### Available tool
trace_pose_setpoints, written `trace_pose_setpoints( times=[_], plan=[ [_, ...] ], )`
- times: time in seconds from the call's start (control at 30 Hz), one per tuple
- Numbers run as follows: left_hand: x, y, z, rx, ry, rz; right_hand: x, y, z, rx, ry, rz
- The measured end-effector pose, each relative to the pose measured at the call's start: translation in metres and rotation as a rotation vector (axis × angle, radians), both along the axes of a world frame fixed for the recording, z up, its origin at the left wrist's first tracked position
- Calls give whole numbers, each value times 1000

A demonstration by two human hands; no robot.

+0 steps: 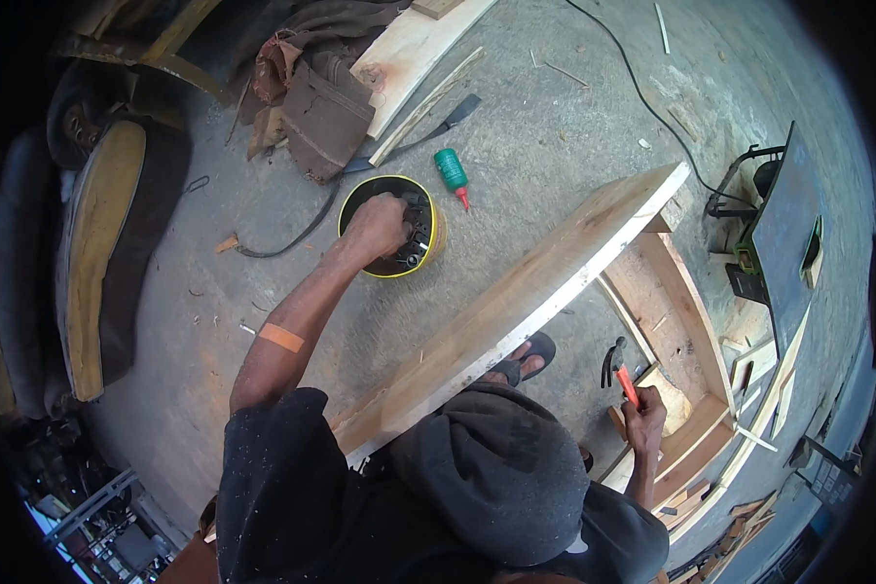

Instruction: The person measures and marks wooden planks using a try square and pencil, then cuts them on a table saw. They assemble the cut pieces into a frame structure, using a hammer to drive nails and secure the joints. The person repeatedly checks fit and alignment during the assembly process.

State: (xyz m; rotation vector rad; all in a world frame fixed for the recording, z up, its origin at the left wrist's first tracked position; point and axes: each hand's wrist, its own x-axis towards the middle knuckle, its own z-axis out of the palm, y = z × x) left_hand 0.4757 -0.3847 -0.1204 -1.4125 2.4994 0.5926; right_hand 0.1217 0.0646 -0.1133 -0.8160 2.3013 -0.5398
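My left hand [380,229] reaches into a round yellow-rimmed bucket [438,245] holding dark and metallic hardware. Its fingers curl down among the pieces, and whatever they grasp is hidden. A claw hammer [624,375] with an orange-red handle is gripped in my right hand [644,419], its head pointing away from me. Between my two arms a long, pale wooden board [516,297] runs diagonally, part of a wooden frame [686,292] on the right. Just right of the bucket, a green bottle [451,170] with a red nozzle lies on the floor.
Brown cloth [326,112] and loose boards [414,58] lie at the far side. Upholstered cushions [107,253] stand at left. A dark-topped machine [793,234] sits at right, with a black cable [642,92] running to it. Wood scraps [749,526] lie lower right.
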Motion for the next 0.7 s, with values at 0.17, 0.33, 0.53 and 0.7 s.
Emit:
trace_pose_setpoints(
  times=[0.17, 0.33, 0.53, 0.7],
  plan=[
    [-8, -12, -33, 57, -54, -84, -1, 1, 3, 12, 0, -26],
    [-12, -6, -15, 1, -104, -188, -5, 7, 1, 18, -1, -44],
    [24, 4, 33, 563, 651, 618, -7, 9, -7, 16, -47, -57],
    [53, 16, 50, 1051, 1323, 906, -2, -5, -13, 10, -74, -14]
  ],
)
